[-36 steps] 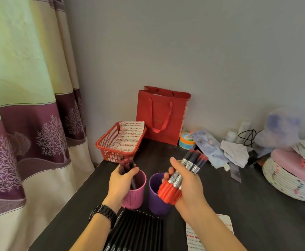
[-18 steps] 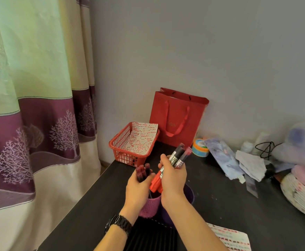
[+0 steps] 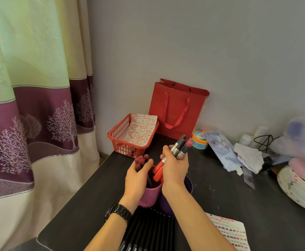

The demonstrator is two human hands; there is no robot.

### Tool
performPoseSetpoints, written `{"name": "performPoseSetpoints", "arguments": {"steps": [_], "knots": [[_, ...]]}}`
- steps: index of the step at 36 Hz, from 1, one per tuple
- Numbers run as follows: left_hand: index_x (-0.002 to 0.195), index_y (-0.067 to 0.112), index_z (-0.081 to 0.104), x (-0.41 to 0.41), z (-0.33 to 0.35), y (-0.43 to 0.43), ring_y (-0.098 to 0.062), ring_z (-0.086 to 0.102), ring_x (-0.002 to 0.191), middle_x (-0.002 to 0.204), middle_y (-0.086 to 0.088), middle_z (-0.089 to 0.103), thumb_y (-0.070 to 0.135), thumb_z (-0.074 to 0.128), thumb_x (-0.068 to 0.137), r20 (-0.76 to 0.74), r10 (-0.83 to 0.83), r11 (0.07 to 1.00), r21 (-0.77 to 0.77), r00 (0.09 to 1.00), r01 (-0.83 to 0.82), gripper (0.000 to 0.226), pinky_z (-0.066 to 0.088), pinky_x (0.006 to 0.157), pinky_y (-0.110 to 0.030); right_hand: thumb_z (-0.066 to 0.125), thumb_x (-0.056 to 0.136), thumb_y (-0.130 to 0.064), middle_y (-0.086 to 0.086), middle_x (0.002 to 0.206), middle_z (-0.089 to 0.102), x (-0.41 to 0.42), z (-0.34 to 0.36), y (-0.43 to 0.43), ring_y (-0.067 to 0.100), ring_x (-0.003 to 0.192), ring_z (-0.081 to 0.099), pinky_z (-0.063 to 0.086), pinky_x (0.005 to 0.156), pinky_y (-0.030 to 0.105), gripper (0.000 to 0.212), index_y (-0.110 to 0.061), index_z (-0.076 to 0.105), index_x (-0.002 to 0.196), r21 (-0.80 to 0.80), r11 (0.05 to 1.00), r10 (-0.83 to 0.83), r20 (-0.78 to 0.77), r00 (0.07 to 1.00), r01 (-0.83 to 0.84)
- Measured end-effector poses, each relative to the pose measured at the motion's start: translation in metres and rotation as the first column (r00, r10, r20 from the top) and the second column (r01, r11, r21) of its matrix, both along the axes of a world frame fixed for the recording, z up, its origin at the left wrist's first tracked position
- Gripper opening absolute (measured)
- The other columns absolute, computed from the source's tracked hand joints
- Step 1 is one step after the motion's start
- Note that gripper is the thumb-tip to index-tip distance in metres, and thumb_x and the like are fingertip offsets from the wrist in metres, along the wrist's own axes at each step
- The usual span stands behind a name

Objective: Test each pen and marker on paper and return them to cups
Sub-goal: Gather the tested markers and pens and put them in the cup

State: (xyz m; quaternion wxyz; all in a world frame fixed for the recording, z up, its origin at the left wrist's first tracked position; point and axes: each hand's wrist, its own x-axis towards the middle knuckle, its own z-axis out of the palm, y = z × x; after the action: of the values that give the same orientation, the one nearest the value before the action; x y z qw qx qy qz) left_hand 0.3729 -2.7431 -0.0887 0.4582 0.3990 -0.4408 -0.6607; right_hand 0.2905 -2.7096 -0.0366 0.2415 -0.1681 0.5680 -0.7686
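Note:
My right hand (image 3: 174,169) grips a bundle of red-capped markers (image 3: 179,148), red caps pointing down over the pink cup (image 3: 149,195). My left hand (image 3: 138,175) holds several dark-red pens (image 3: 141,161) standing in that pink cup. A purple cup (image 3: 188,184) sits just right of it, mostly hidden behind my right wrist. A sheet of paper (image 3: 229,231) with rows of test marks lies at the near right. A row of black pens (image 3: 148,230) lies in front of the cups.
A red basket (image 3: 119,140) holding a marked sheet stands behind the cups, with a red gift bag (image 3: 177,107) against the wall. Tape roll (image 3: 199,140), papers and a woven basket (image 3: 300,189) crowd the right. A curtain (image 3: 30,105) hangs left of the table edge.
My right hand has swung its marker bundle left, from beside the purple cup to over the pink cup, close against my left hand. The view has also shifted left.

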Motion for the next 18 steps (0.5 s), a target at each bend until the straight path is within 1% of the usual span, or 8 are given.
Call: {"name": "performPoseSetpoints", "arguments": {"steps": [3,6,8,9,11,13,15,18], "knots": [[0.116,0.028,0.07,0.001,0.001,0.001,-0.014,0.072,0.102,0.108,0.004,0.076,0.032,0.075,0.089,-0.018,-0.003,1.0,-0.01,1.0,0.002,0.028,0.055,0.093,-0.036,0.078,0.086,-0.022,-0.011,0.076,0.071,0.002,-0.001,0.002,0.005,0.072,0.07,0.053,0.074,0.033,0.02,-0.037,0.065,0.09,0.017,0.998,0.054,-0.105,0.993,-0.053],[0.116,0.025,0.07,0.001,0.004,0.004,-0.011,0.073,0.1,0.108,0.003,0.077,0.035,0.074,0.09,-0.072,-0.032,0.999,-0.013,0.997,0.031,0.029,0.057,0.086,-0.03,0.084,0.075,-0.039,-0.013,0.092,0.074,0.011,-0.001,0.006,0.003,0.086,0.072,0.055,0.081,0.028,0.028,-0.047,0.064,0.094,0.048,0.98,0.201,-0.198,0.959,-0.195],[0.116,0.024,0.07,0.002,0.007,0.006,-0.009,0.073,0.098,0.107,0.004,0.077,0.043,0.07,0.09,-0.1,-0.038,0.999,-0.02,0.994,0.036,0.032,0.058,0.076,-0.022,0.084,0.064,-0.049,-0.012,0.1,0.075,0.014,-0.002,0.006,0.005,0.095,0.073,0.055,0.085,0.028,0.05,-0.042,0.063,0.108,0.038,0.965,0.264,-0.128,0.956,-0.261],[0.115,0.024,0.07,0.002,0.008,0.007,-0.009,0.073,0.097,0.107,0.004,0.077,0.048,0.069,0.088,-0.112,-0.035,0.999,-0.023,0.993,0.032,0.037,0.057,0.073,-0.02,0.084,0.064,-0.048,-0.012,0.099,0.076,0.013,-0.003,0.005,0.007,0.095,0.073,0.055,0.085,0.029,0.052,-0.038,0.063,0.11,0.019,0.963,0.269,-0.086,0.959,-0.268],[0.116,0.025,0.068,0.002,0.009,0.009,-0.01,0.073,0.1,0.109,0.005,0.076,0.058,0.066,0.082,-0.136,-0.034,0.999,-0.026,0.99,0.03,0.047,0.057,0.08,-0.025,0.081,0.075,-0.038,-0.011,0.095,0.076,0.012,-0.002,0.005,0.01,0.095,0.074,0.055,0.085,0.032,0.04,-0.03,0.064,0.11,-0.018,0.964,0.264,-0.046,0.963,-0.265],[0.115,0.031,0.068,0.003,0.009,0.01,-0.007,0.071,0.102,0.11,0.009,0.075,0.072,0.06,0.08,-0.124,-0.038,0.998,-0.047,0.992,0.032,0.055,0.054,0.087,-0.03,0.077,0.082,-0.037,-0.009,0.1,0.075,0.013,0.001,0.007,0.013,0.1,0.072,0.054,0.087,0.031,0.038,-0.025,0.064,0.115,-0.032,0.962,0.271,-0.018,0.962,-0.272],[0.111,0.035,0.07,0.003,0.01,0.01,-0.004,0.07,0.103,0.11,0.012,0.074,0.088,0.049,0.076,-0.1,-0.031,0.995,-0.098,0.994,0.021,0.066,0.051,0.086,-0.028,0.075,0.083,-0.048,-0.004,0.111,0.074,0.013,0.003,0.01,0.011,0.102,0.072,0.055,0.086,0.029,0.047,-0.024,0.061,0.121,-0.02,0.957,0.29,-0.003,0.957,-0.29],[0.107,0.037,0.073,0.004,0.014,0.007,-0.003,0.069,0.103,0.109,0.012,0.074,0.095,0.036,0.073,-0.05,0.008,0.981,-0.194,0.999,-0.018,0.076,0.05,0.084,-0.021,0.061,0.084,-0.068,-0.005,0.112,0.073,0.012,0.005,0.016,0.007,0.1,0.071,0.054,0.08,0.024,0.053,-0.027,0.062,0.118,0.004,0.961,0.275,-0.063,0.959,-0.276]]}}
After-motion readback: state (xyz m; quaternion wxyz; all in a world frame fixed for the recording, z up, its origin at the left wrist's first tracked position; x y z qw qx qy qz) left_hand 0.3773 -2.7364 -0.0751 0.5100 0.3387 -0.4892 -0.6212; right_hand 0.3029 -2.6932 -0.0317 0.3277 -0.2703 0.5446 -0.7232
